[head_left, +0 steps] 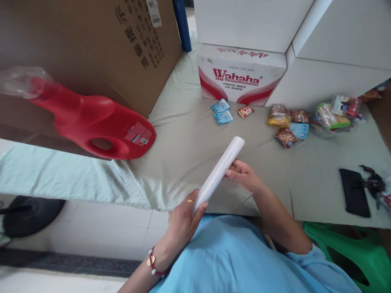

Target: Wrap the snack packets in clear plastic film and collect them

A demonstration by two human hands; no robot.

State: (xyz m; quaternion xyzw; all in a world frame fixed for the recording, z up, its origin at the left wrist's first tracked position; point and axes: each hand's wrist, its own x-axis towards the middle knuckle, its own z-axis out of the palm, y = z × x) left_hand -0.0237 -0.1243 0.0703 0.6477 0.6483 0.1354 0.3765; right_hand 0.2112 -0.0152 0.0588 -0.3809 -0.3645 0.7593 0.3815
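Observation:
A long, slim white roll [218, 175], smooth and slightly shiny like rolled plastic film or bags, is held slantwise above the cloth. My left hand [185, 215] grips its lower end, the thumb lying along the near side. Nearer its upper end, my right hand [242, 174] has its fingers and thumb closed on the right edge. Part of the right fingers is hidden behind the roll. The roll's far end points toward two blue packets [222, 111] and a small red-and-cream packet [245, 111] lying on the cloth.
A big red jug [100, 118] stands at left by a brown carton [122, 49]. Behind is a Wahaha water box [241, 77]. Right, snack packets [286, 137], a bag of snacks [332, 114] and a black phone [354, 192] lie on the pale green cloth [183, 138]. A green stool [351, 252] is below.

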